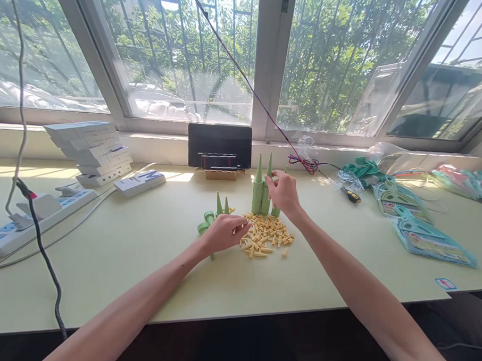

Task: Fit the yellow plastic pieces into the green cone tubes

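Observation:
My right hand (pixel 284 193) has its fingers bent round the upper part of a slim green pointed tower (pixel 266 203). A second green tower (pixel 257 198) stands upright just left of it, and a shorter green piece is partly hidden behind my right hand. My left hand (pixel 227 230) reaches in from the left, thumb and fingers pinched together over a loose pile of small cream-yellow cone-shaped pieces (pixel 267 235). Whatever lies between those left fingertips is too small to make out. Green round-ended parts (pixel 206 222) and two green cones (pixel 219 204) are beside the left hand, partly covered by it.
A dark tablet (pixel 220 139) with a smaller device before it stands by the window. Stacked white boxes (pixel 98 152) and a power strip (pixel 47 221) are left. On the right lie a black-yellow tool (pixel 351 195), bagged teal items (pixel 431 238) and bundled wires (pixel 306 164).

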Demonstrator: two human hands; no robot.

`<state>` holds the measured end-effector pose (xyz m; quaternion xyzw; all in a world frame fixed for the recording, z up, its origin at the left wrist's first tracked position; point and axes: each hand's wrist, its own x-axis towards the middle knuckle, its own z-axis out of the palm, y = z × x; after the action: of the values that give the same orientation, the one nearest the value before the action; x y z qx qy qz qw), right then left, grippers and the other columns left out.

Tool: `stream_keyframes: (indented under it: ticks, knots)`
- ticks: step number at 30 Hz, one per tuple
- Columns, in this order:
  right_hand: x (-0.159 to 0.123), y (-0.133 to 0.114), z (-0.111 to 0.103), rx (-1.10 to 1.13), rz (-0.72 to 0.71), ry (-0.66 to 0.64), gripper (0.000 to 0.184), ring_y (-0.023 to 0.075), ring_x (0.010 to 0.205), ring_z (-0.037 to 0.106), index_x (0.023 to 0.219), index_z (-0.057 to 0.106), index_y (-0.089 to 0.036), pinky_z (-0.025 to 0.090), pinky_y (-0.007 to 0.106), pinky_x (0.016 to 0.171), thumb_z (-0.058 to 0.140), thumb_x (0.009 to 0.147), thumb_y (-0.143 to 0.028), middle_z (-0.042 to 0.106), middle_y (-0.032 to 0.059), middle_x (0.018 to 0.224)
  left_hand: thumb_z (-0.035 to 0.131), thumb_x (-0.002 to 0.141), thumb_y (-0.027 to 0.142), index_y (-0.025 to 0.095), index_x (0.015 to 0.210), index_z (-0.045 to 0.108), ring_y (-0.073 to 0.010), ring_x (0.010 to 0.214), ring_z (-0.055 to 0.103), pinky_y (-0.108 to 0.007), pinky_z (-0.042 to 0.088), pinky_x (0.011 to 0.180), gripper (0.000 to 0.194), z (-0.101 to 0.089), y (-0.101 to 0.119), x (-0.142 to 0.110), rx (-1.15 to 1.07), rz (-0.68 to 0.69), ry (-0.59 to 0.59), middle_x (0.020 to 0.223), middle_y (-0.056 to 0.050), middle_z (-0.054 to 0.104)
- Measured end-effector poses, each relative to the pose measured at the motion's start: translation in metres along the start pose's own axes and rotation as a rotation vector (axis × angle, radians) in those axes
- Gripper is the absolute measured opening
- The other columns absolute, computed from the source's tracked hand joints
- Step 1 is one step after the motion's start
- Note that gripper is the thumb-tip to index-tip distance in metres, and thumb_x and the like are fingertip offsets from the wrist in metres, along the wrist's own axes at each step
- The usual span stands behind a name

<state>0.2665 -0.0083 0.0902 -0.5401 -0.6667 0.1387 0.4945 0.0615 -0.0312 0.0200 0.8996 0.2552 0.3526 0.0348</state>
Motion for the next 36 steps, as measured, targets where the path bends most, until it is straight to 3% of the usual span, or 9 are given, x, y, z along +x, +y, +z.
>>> stream_keyframes:
  ticks: [8,15,22,27,32,36]
  knots:
    - [0.003,-0.002,-0.006,0.010,-0.044,0.036,0.029,0.0136,0.027,0.047,0.091,0.064,-0.017,0.035,0.025,0.033,0.051,0.094,-0.042,0.056,-0.0019,0.045,0.050,0.094,0.023,0.018,0.057,0.040,-0.0079,0.045,0.031,-0.022,0.029,0.047,0.039,0.000,0.000,0.000,0.013,0.002,0.006,0.049,0.006,0.036]
    - [0.017,-0.020,-0.018,-0.001,-0.076,0.075,0.026,0.0120,0.027,0.046,0.090,0.065,-0.016,0.036,0.024,0.036,0.053,0.094,-0.039,0.056,-0.0030,0.045,0.051,0.095,0.025,0.018,0.056,0.040,-0.0081,0.045,0.030,-0.023,0.028,0.047,0.040,0.001,-0.002,0.000,0.006,-0.007,0.010,0.049,0.006,0.034]
    - [0.030,-0.044,-0.038,-0.096,-0.204,0.157,0.024,0.0097,0.030,0.045,0.088,0.064,-0.018,0.046,0.028,0.054,0.052,0.096,-0.036,0.053,-0.0058,0.043,0.051,0.094,0.026,0.018,0.057,0.044,-0.0078,0.046,0.034,-0.022,0.030,0.048,0.039,0.002,-0.003,-0.001,0.002,-0.024,0.014,0.050,0.006,0.039]
    - [0.013,-0.056,-0.040,-0.146,-0.289,0.205,0.030,0.0107,0.042,0.052,0.097,0.066,-0.018,0.047,0.028,0.065,0.049,0.098,-0.043,0.051,-0.0054,0.048,0.051,0.095,0.027,0.018,0.059,0.047,-0.0082,0.046,0.035,-0.022,0.030,0.048,0.037,0.001,-0.002,-0.001,0.006,-0.030,0.024,0.051,0.005,0.042]
    - [-0.025,-0.031,-0.011,-0.051,-0.257,0.078,0.035,0.0115,0.045,0.051,0.098,0.066,-0.019,0.044,0.025,0.060,0.049,0.095,-0.049,0.052,-0.0044,0.050,0.049,0.096,0.028,0.018,0.059,0.049,-0.0080,0.045,0.033,-0.022,0.029,0.048,0.039,-0.003,0.001,0.002,0.008,-0.068,0.100,0.049,0.005,0.040]
    - [-0.054,0.006,0.013,0.010,-0.211,-0.031,0.035,0.0120,0.046,0.046,0.087,0.066,-0.019,0.041,0.025,0.055,0.053,0.091,-0.051,0.053,-0.0030,0.051,0.052,0.095,0.029,0.017,0.073,0.062,-0.0070,0.045,0.039,-0.021,0.033,0.049,0.027,-0.004,0.002,0.002,0.023,-0.114,0.157,0.054,0.004,0.052]
